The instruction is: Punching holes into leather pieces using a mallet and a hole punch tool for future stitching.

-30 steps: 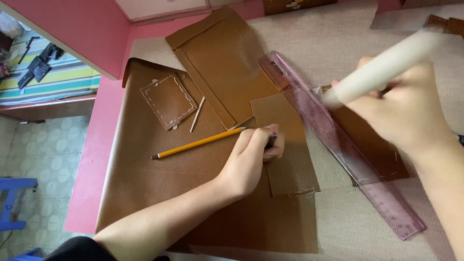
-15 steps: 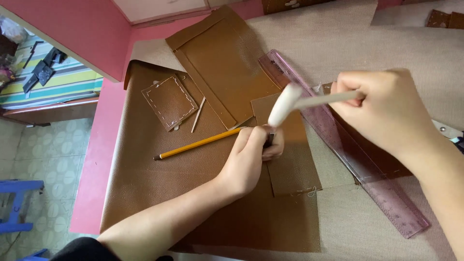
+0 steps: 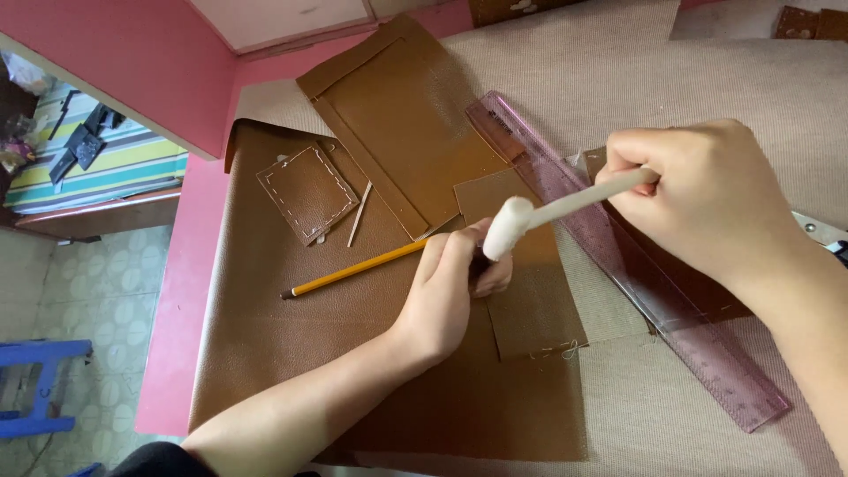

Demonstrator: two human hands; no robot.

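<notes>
My left hand (image 3: 446,287) is closed around a small dark tool (image 3: 480,262) that stands on a brown leather piece (image 3: 534,305). My right hand (image 3: 707,199) grips the handle of a white mallet (image 3: 510,226). The mallet's head is down at the top of the dark tool, right by my left fingers. A yellow pencil (image 3: 353,269) lies just left of my left hand on a large brown leather sheet (image 3: 283,353). The tool's tip is hidden by my fingers.
A clear pink ruler (image 3: 645,283) lies slanted under my right hand. A small stitched leather patch (image 3: 307,193), a thin stick (image 3: 359,214) and a folded leather panel (image 3: 406,115) lie further back. The pink table edge (image 3: 181,291) drops off at the left above a blue stool (image 3: 35,389).
My right hand swung the white mallet from raised at the right down and left onto the tool in my left hand. The left hand stayed in place.
</notes>
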